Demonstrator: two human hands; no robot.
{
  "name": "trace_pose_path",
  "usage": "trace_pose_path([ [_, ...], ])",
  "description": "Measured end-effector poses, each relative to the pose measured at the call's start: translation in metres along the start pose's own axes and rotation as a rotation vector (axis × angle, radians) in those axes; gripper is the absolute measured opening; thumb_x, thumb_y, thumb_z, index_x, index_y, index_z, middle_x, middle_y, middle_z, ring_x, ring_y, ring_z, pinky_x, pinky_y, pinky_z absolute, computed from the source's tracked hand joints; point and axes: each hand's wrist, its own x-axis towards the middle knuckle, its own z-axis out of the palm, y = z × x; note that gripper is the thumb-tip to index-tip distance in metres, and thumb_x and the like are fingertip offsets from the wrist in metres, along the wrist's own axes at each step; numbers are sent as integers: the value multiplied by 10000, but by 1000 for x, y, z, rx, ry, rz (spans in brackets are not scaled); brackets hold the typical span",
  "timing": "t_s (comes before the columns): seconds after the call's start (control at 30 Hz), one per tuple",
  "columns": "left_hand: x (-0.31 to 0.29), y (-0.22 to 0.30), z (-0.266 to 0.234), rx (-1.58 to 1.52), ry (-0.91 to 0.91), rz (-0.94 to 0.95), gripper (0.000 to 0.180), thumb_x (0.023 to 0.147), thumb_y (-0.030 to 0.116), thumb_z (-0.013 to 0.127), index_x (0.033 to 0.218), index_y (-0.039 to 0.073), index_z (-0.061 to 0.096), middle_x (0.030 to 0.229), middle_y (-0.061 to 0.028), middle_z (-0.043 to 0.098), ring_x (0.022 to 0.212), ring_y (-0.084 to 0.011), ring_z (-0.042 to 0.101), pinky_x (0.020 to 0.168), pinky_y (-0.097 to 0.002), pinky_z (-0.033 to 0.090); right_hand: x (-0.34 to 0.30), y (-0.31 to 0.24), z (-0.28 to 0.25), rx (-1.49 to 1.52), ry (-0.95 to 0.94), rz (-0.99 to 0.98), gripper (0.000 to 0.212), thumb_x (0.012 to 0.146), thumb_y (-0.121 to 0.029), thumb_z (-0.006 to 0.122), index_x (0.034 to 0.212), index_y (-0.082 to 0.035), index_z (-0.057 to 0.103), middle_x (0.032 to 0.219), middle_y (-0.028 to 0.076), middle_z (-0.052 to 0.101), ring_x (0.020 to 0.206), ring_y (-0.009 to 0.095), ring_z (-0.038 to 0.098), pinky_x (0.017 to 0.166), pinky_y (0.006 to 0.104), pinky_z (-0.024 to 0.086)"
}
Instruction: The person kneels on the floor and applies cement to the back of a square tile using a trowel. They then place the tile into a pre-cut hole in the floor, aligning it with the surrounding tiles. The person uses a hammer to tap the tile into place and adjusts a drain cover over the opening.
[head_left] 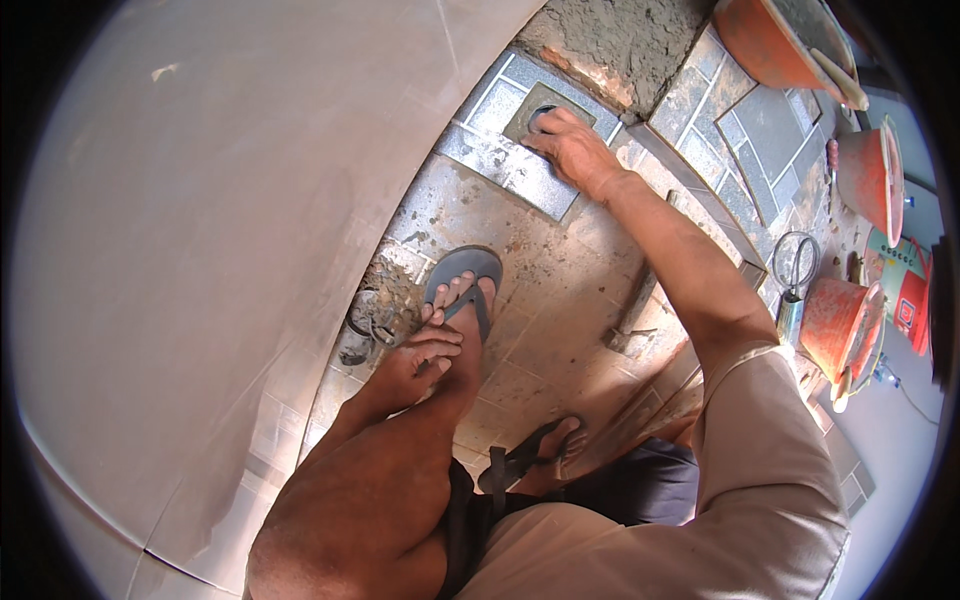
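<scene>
Right hand (572,148) lies flat on a small square grey tile (532,112) (speckled, mortar-smeared) at the floor's (560,300) corner by the smooth beige wall (220,220); fingers spread, pressing, gripping nothing. Left hand (420,355) rests on the shin, fingers loosely curled. Orange plastic buckets (840,325) to the right.

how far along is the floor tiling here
Done: grey tiles already cover the floor on the right side, with pale joints between them. In hand: the right hand presses on a small grey tile by the wall, at a dark round opening. The left hand rests on the foot. Left: rough bare mortar beyond that tile, and the smeared floor underfoot.
</scene>
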Motion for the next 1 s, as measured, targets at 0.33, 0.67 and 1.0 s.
trace_pose_path([
  [0.33,-6,-2,-1,32,-3,-14,209,1001,-2,661,1180,-14,767,1389,-123,707,1483,-336,539,1246,-422,409,-4,9,-46,361,375,362,96,1029,-115,683,1038,-73,768,1227,124,728,1246,285,645,1198,414,482],
  [0.67,3,-7,-7,39,-44,72,207,1008,0,667,1187,-2,772,1356,-150,721,1334,-315,645,1149,-415,492,-27,44,-168,-39,708,743,286,973,-136,689,1230,-13,686,1168,302,685,1123,460,664,990,523,526],
  [1.0,34,-26,-31,83,-109,-166,98,963,110,789,972,12,790,991,-92,781,961,-224,737,863,-372,584,-152,-48,-81,439,592,776,200,1025,-201,675,1005,-10,731,968,277,749,962,503,709,873,550,572],
])
